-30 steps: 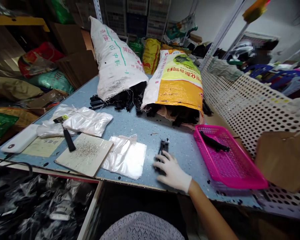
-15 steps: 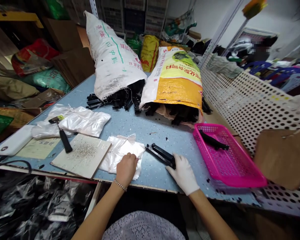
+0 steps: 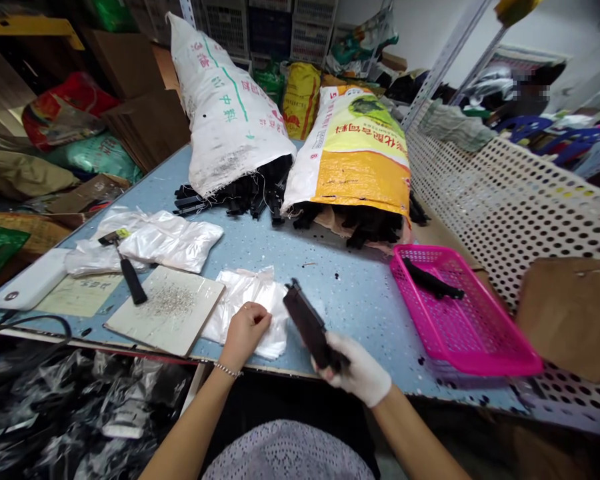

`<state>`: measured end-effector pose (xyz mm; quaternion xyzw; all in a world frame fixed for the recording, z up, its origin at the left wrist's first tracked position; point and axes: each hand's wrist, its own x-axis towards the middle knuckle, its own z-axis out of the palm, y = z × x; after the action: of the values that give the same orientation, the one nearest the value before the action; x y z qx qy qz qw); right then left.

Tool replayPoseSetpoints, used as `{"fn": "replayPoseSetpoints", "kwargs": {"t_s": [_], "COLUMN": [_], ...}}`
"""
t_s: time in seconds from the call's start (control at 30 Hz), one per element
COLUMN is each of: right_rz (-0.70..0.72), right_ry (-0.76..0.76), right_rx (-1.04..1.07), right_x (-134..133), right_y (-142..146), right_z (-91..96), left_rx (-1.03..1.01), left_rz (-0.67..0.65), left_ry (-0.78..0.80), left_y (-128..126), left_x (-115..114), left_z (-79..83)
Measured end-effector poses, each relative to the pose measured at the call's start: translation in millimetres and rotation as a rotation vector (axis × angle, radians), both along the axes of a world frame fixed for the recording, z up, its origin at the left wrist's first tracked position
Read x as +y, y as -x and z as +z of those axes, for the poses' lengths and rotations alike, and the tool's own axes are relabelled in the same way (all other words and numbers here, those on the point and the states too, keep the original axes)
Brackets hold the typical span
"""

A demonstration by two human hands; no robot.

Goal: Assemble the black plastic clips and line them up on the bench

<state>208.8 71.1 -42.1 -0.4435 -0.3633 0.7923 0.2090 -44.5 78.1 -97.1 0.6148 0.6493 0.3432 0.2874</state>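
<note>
My right hand [image 3: 357, 370], in a white glove, is wrapped around one end of a long black plastic part [image 3: 305, 320]. The part is tilted up off the table, its far end pointing away and to the left. My bare left hand [image 3: 245, 332], with a beaded bracelet at the wrist, is pinched closed over a stack of clear plastic bags [image 3: 275, 337]. Whether a bag edge is between its fingertips I cannot make out. Left of the stack, a hammer [image 3: 131, 280] rests with its handle on a pale square board [image 3: 175, 323] strewn with small specks.
A pink basket [image 3: 433, 350] holding one black part [image 3: 433, 279] stands at right, beside a perforated white panel [image 3: 525, 200]. Behind, a white sack [image 3: 230, 120] and a yellow sack [image 3: 365, 173] spill black parts. More plastic bags [image 3: 175, 240] lie at left near a white device [image 3: 30, 283].
My right hand has lifted the black part off the table and turned it, bringing it left and nearer me. My left hand has shifted slightly left over the bags.
</note>
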Motion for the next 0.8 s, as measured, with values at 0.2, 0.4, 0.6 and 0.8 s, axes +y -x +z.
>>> {"fn": "replayPoseSetpoints", "kwargs": {"t_s": [0.2, 0.4, 0.6, 0.8], "right_rz": [-0.118, -0.095, 0.069, 0.072], "right_ry": [0.289, 0.364, 0.499, -0.237], "right_rx": [0.067, 0.231, 0.213, -0.126], "right_x": [-14.8, -11.0, -5.7, -4.4], "right_y": [19.3, 16.4, 32.4, 59.6], "right_z": [-13.3, -3.7, -19.6, -21.8], "left_rx": [0.06, 0.089, 0.148, 0.146], "left_rz": [-0.028, -0.097, -0.215, -0.592], "left_ry": [-0.122, -0.185, -0.233, -0.315], "left_y": [9.7, 15.7, 21.7, -20.8], "left_x": [-6.6, -4.1, -6.9, -57.1], "left_z": [-2.5, -2.9, 19.7, 49.5]}}
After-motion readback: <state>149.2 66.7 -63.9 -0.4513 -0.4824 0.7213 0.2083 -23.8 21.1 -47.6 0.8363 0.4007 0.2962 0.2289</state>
